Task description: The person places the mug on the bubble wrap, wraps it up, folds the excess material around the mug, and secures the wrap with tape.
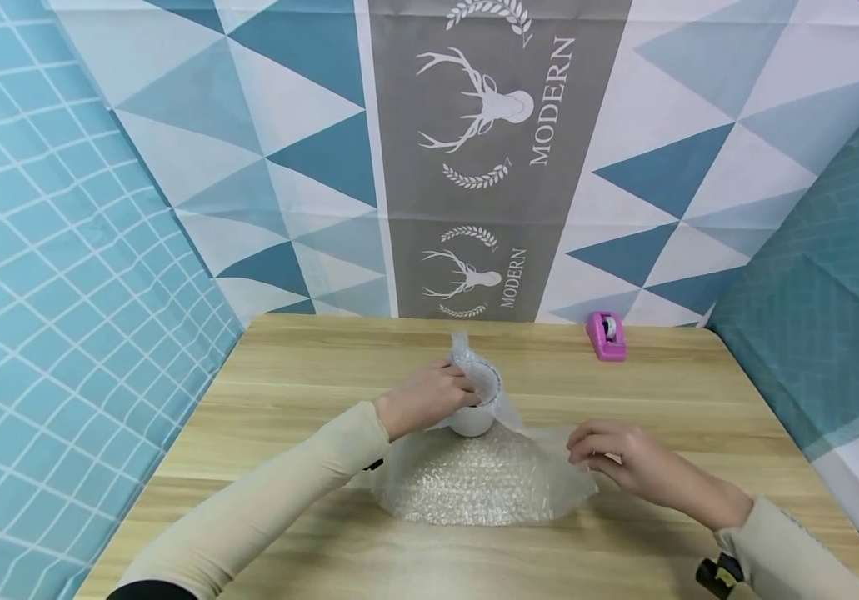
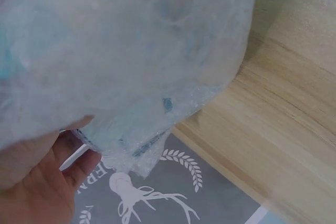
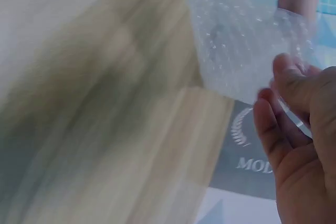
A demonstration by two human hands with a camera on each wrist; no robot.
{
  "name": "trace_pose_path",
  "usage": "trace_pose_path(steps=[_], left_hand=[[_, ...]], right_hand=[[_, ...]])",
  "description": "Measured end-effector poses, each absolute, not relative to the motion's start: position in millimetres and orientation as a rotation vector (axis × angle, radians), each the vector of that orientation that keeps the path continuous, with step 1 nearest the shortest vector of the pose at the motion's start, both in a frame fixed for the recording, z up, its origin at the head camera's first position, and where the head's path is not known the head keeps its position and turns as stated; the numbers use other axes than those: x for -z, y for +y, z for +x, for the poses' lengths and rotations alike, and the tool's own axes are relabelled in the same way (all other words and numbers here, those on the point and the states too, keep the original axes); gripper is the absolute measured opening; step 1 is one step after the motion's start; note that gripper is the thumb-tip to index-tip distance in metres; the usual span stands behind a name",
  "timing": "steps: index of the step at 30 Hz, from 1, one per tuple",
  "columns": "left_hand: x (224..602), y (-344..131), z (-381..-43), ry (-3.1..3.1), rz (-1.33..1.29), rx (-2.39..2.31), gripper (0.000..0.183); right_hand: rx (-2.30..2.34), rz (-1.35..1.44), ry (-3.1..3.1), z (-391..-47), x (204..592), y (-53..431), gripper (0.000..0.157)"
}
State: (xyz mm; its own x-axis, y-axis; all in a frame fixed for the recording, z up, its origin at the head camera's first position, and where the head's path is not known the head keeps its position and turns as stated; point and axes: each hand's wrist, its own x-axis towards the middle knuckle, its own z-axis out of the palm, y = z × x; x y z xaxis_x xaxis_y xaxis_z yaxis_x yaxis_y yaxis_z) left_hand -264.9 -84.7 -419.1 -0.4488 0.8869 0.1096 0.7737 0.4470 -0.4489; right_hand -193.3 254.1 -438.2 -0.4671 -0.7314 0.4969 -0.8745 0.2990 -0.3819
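A white cup (image 1: pixel 472 423) with a dark patterned rim stands on the table, its mouth tilted toward the far side. Bubble wrap (image 1: pixel 477 483) spreads in front of it, and a strip rises behind the rim. My left hand (image 1: pixel 429 397) grips the cup's rim from the left, fingers partly inside the mouth. In the left wrist view, the bubble wrap (image 2: pixel 131 51) covers much of the cup. At the right, my right hand (image 1: pixel 624 458) pinches the wrap's edge between thumb and fingers; the right wrist view shows the fingertips at the translucent sheet (image 3: pixel 241 51).
A pink tape dispenser (image 1: pixel 606 336) sits near the far right edge of the wooden table (image 1: pixel 309 358). Behind the table hangs a patterned cloth (image 1: pixel 474 208) with deer prints, and blue cloths cover both sides.
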Motion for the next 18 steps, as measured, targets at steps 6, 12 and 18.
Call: trace_pose_path(steps=[6, 12, 18], left_hand=[[421, -87, -264, -2.34, -1.399, -0.486, 0.023], [420, -85, -264, -2.381, -1.392, -0.497, 0.027], [422, -85, -263, -2.356, -1.369, -0.512, 0.024]], right_hand=[[-0.943, 1.41, -2.32, -198, 419, 237, 0.039], [-1.009, 1.292, -2.298, -208, 404, 219, 0.042], [-1.0, 1.204, -2.296, -223, 395, 202, 0.033]])
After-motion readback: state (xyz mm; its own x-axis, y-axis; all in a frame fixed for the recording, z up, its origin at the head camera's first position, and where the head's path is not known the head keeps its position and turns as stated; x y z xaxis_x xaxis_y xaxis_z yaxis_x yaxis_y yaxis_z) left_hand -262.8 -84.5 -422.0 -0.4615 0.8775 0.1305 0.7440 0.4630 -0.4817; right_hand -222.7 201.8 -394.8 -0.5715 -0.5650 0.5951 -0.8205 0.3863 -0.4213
